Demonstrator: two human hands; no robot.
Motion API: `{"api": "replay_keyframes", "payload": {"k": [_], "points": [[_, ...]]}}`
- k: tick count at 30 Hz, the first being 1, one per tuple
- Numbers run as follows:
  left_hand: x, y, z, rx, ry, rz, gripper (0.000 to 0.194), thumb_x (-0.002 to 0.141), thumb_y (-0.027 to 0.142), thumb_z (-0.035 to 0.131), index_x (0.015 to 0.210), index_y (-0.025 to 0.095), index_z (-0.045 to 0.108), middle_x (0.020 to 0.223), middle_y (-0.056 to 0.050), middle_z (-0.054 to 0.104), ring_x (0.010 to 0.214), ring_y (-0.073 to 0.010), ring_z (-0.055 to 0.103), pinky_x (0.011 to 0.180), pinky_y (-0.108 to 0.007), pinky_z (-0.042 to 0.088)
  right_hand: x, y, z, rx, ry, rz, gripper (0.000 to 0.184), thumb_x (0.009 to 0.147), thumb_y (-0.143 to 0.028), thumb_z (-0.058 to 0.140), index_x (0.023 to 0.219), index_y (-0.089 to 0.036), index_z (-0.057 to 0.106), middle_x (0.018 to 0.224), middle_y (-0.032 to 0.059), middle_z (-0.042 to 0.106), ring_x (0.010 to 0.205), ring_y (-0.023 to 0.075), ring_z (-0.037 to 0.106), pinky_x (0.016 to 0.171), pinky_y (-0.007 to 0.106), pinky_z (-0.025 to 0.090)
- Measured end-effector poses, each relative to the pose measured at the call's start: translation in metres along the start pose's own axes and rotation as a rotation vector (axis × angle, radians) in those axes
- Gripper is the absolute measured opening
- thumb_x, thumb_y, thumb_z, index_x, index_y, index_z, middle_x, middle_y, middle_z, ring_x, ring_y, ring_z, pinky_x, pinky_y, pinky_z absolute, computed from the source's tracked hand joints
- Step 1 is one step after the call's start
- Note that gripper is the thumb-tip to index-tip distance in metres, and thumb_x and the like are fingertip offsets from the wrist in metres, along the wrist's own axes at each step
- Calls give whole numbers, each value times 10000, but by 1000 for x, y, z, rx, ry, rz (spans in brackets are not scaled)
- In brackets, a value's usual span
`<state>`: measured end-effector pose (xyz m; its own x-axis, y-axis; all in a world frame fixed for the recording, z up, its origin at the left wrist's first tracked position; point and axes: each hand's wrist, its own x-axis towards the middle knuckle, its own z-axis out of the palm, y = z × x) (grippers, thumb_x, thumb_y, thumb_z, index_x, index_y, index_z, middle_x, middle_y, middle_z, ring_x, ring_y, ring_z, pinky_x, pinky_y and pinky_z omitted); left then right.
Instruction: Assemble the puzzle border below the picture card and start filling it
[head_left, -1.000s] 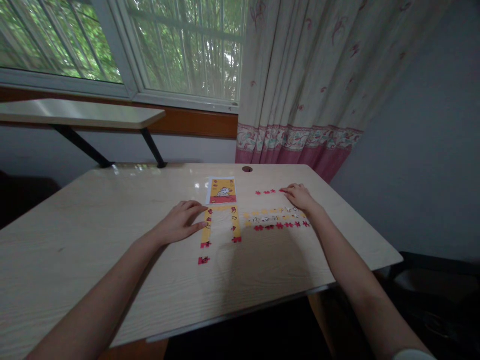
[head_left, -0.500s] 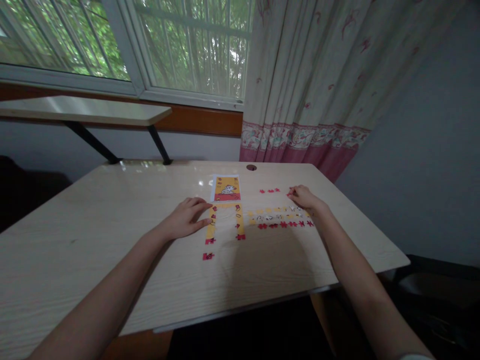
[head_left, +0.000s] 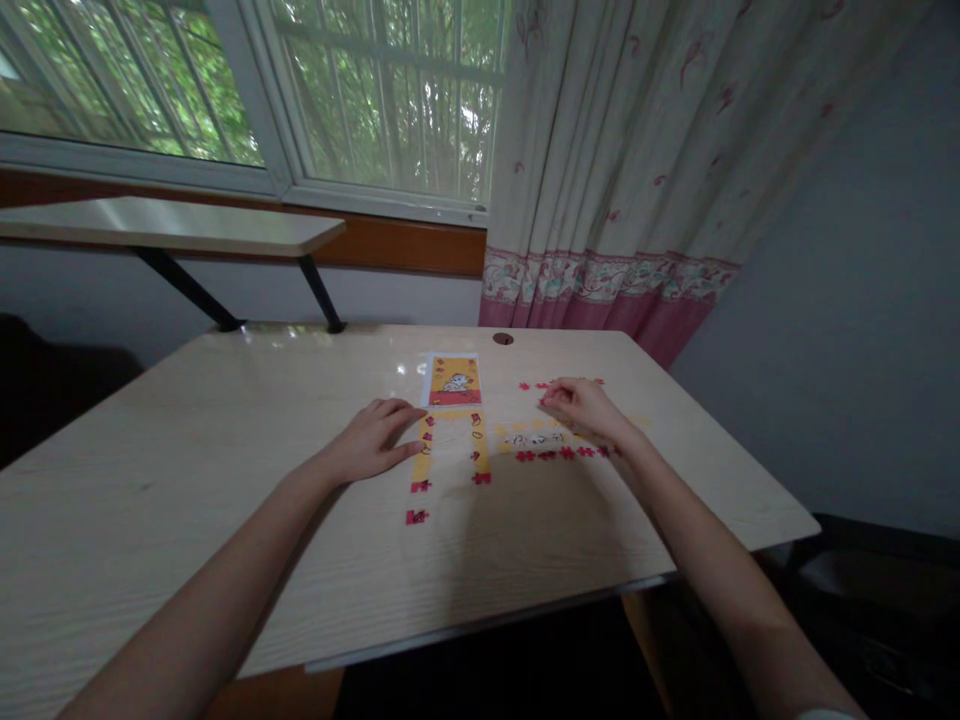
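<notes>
My left hand (head_left: 371, 438) lies flat and open on the light wooden table (head_left: 225, 470), fingertips against the left side of a partly built yellow-and-red puzzle frame (head_left: 452, 450). My right hand (head_left: 581, 406) hovers over rows of loose yellow, white and red puzzle pieces (head_left: 551, 445), fingers pinched together at a small red piece among the far row (head_left: 534, 386). A small reference picture (head_left: 454, 380) with a yellow ground lies just behind the frame. One loose red piece (head_left: 416, 517) sits below the frame's left side.
A round cable hole (head_left: 502, 339) is near the table's far edge. A second tabletop (head_left: 165, 225) stands under the window. A curtain (head_left: 622, 160) hangs at the back right. The table's right edge drops off beside a dark seat (head_left: 847, 570).
My right hand has moved leftward from the far right end of the red row to its middle and its fingers have pinched. The left hand has stayed in place.
</notes>
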<state>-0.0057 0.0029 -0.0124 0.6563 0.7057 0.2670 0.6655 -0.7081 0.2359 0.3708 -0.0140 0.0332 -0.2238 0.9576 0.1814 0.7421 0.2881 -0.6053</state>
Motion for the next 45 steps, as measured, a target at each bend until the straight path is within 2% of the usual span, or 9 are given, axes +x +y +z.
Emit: {"api": "replay_keyframes", "payload": {"k": [4, 8, 14, 18, 27, 31, 34, 39, 45], "points": [[0, 2, -1, -12, 5, -9, 570, 872, 593, 464, 1264, 188, 551, 1184, -142, 568, 1067, -301, 526, 941, -477, 414, -28, -60, 40, 152, -367, -89, 120, 771, -266, 674, 823, -161, 699, 710, 6, 665, 619, 92, 553, 596, 204, 384], [0, 3, -2, -30, 20, -10, 578, 862, 600, 476, 1256, 185, 557, 1179, -145, 572, 1065, -303, 527, 940, -481, 415, -49, -83, 65, 158, -550, -159, 107, 767, -245, 673, 841, -176, 709, 735, 1, 680, 624, 93, 561, 588, 203, 387], [-1, 3, -1, -33, 33, -5, 558, 858, 594, 489, 1246, 199, 562, 1173, -137, 575, 1061, -301, 528, 935, -477, 418, -53, -78, 70, -15, -389, -263, 58, 775, -233, 657, 793, -191, 693, 749, 10, 681, 664, 118, 570, 644, 239, 385], [-1, 3, -1, -41, 34, -16, 564, 854, 608, 483, 1241, 207, 563, 1174, -136, 579, 1064, -309, 526, 916, -484, 426, -52, -76, 70, -76, -359, -326, 68, 786, -247, 652, 765, -190, 682, 749, 17, 678, 681, 128, 565, 664, 251, 375], [0, 6, -3, -30, 14, -17, 504, 914, 547, 416, 1225, 182, 571, 1174, -134, 577, 1067, -283, 521, 935, -467, 418, -53, -76, 70, -98, -371, -289, 111, 794, -277, 647, 746, -181, 675, 716, 19, 665, 634, 116, 544, 623, 236, 359], [0, 5, -2, -27, 18, -21, 489, 924, 536, 399, 1223, 192, 577, 1174, -128, 577, 1069, -277, 523, 938, -468, 417, -44, -72, 56, -43, -305, -278, 81, 806, -238, 624, 795, -186, 685, 752, 11, 679, 654, 107, 561, 648, 223, 379], [0, 5, -3, -38, 20, -26, 471, 928, 526, 396, 1209, 203, 591, 1166, -124, 586, 1070, -280, 525, 939, -476, 419, -27, -57, 33, -62, -166, -224, 116, 833, -225, 585, 820, -180, 691, 777, 19, 691, 708, 119, 587, 691, 226, 398], [1, 4, -2, -44, 37, -29, 466, 927, 526, 394, 1193, 207, 607, 1145, -123, 599, 1060, -283, 536, 924, -479, 434, 4, -8, 3, -291, 49, -91, 187, 862, -224, 543, 926, -153, 704, 930, 89, 711, 881, 187, 617, 810, 275, 416], [1, 1, 2, -53, 63, -28, 449, 934, 519, 373, 1180, 229, 612, 1146, -109, 608, 1051, -277, 548, 923, -486, 437, 29, 28, 8, -427, 0, -76, 273, 887, -201, 485, 1061, -170, 693, 1082, 93, 693, 1021, 199, 596, 928, 302, 394]]}}
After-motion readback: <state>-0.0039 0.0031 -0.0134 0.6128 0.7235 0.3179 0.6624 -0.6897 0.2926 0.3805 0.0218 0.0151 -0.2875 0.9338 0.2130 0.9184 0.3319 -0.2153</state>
